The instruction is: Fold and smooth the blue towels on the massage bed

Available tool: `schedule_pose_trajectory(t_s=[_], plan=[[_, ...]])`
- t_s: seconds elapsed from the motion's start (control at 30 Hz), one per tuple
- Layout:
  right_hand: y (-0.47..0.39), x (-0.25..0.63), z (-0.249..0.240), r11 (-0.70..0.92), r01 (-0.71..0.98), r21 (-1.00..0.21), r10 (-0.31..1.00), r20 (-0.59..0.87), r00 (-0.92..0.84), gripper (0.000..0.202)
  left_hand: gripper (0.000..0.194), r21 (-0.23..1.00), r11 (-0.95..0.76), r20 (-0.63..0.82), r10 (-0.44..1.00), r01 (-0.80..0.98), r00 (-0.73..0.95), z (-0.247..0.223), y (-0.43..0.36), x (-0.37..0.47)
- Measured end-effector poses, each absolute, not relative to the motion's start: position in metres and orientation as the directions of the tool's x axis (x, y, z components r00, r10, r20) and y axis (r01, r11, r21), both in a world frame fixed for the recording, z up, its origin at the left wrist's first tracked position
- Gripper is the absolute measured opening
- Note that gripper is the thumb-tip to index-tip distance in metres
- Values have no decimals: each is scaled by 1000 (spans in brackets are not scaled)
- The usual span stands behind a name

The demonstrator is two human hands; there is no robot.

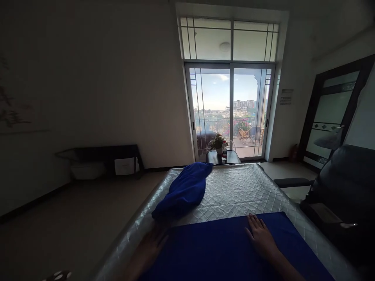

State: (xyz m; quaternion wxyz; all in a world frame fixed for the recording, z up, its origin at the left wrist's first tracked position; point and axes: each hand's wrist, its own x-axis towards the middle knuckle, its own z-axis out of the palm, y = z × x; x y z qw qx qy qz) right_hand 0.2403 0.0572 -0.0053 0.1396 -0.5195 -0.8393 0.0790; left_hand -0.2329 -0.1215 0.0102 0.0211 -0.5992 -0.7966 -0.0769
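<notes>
A dark blue cloth (pixel 211 249) lies spread over the near part of a table with a silver quilted cover (pixel 234 187). My right hand (pixel 261 236) rests flat on this cloth near its far right part, fingers stretched out and holding nothing. At the cloth's left edge is my left hand (pixel 150 244), dark and blurred; its thumb stands apart from the fingers, and I see nothing held in it. Just beyond that hand, a second blue cloth (pixel 186 189) lies bunched on the far left of the silver cover.
Beyond the far edge stands a small dark table (pixel 212 157) with a potted plant (pixel 218 143) and a bottle (pixel 224 152), before glass sliding doors (pixel 216 101). A black armchair (pixel 342 191) is on the right. A low dark bench (pixel 105 156) stands along the left wall.
</notes>
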Motion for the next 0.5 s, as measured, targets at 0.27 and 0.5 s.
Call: schedule_pose_trajectory(t_s=[0.27,0.5], plan=[[52,238,3,431,857,-283,902,120,-415,71,59,9,223,84,971,975,-223,44,-92,-122],[48,236,7,420,855,-304,907,121,-403,72,70,246,-168,111,983,954,144,25,-36,20]])
